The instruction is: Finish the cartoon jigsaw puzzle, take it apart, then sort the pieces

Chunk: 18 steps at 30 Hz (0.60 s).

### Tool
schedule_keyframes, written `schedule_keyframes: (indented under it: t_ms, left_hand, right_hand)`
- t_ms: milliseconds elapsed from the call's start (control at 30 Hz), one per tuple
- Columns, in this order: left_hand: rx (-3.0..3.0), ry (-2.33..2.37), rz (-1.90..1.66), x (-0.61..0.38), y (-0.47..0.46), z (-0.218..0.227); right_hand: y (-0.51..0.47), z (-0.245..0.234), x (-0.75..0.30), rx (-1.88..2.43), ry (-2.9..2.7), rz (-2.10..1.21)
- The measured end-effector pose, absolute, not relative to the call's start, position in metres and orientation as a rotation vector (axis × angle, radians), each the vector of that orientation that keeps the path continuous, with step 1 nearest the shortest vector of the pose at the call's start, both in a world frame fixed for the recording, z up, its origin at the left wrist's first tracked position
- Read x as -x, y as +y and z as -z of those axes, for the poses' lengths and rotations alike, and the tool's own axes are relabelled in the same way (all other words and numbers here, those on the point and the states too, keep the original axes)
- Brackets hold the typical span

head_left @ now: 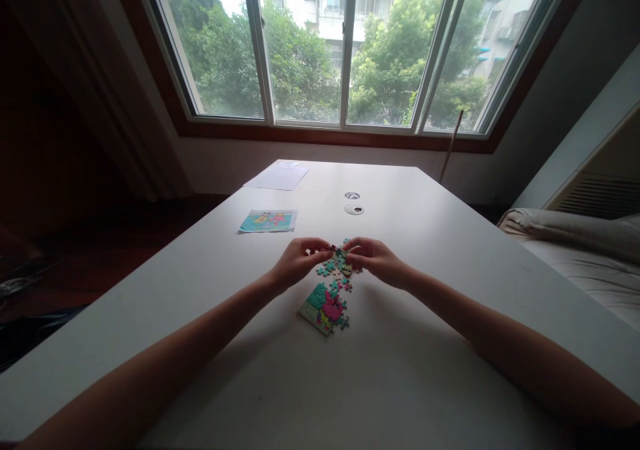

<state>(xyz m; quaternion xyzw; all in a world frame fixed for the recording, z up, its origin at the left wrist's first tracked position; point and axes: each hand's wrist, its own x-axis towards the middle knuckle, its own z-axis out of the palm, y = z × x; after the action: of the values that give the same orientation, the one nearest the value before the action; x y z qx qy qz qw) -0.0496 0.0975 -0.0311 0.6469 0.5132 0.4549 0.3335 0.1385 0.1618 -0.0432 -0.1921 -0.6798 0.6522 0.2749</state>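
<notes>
My left hand (300, 261) is closed in a pinch on a small dark puzzle piece (333, 247) above the loose pieces. Facing it from the other side, my right hand (375, 259) has thumb and fingers bent together at the edge of the pile; whatever lies between their tips is too small to make out. Loose puzzle pieces (336, 267), mostly green with some pink and yellow, lie below and between both hands. Nearer to me rests a joined corner section of the puzzle (323, 307), teal and pink with a pale border and a jagged right side.
A white table (400, 383) carries everything. Beyond my left hand lies a colourful picture sheet (269, 221), with a white paper (277, 177) farther back. Two round table inserts (354, 209) sit past the pile. A cushioned seat (575, 243) stands at the right.
</notes>
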Motion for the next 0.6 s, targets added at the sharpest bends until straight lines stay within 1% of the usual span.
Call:
schedule_keyframes:
  t_ms: [100,167,233,300,367,400,467,600]
  left_hand:
    - [-1.871,1.469,-1.188,0.056,0.102,0.032]
    - [-1.970,1.577,-1.108,0.059,0.105,0.033]
    - [-2.050,1.678,-0.955,0.063,0.107,0.034]
    - [-2.105,1.746,-0.829,0.066,0.108,0.036]
    - [-2.139,1.793,-0.790,0.069,0.109,0.039]
    - [-2.152,1.810,-0.791,0.071,0.109,0.040]
    - [-2.191,1.831,-0.783,0.072,0.110,0.042]
    - [-2.280,1.765,-0.736,0.072,0.108,0.039]
  right_hand:
    - [0.168,0.046,-0.140,0.599,-1.818,-1.746]
    - [0.171,0.048,-0.142,0.695,-1.912,-1.595]
    - [0.172,0.048,-0.144,0.763,-2.107,-1.274]
    - [0.169,0.049,-0.145,0.758,-2.306,-0.848]
    - [0.165,0.051,-0.146,0.708,-2.416,-0.486]
    - [0.163,0.052,-0.146,0.675,-2.445,-0.372]
    - [0.159,0.055,-0.145,0.610,-2.486,-0.261]
    - [0.155,0.059,-0.143,0.521,-2.543,-0.233]
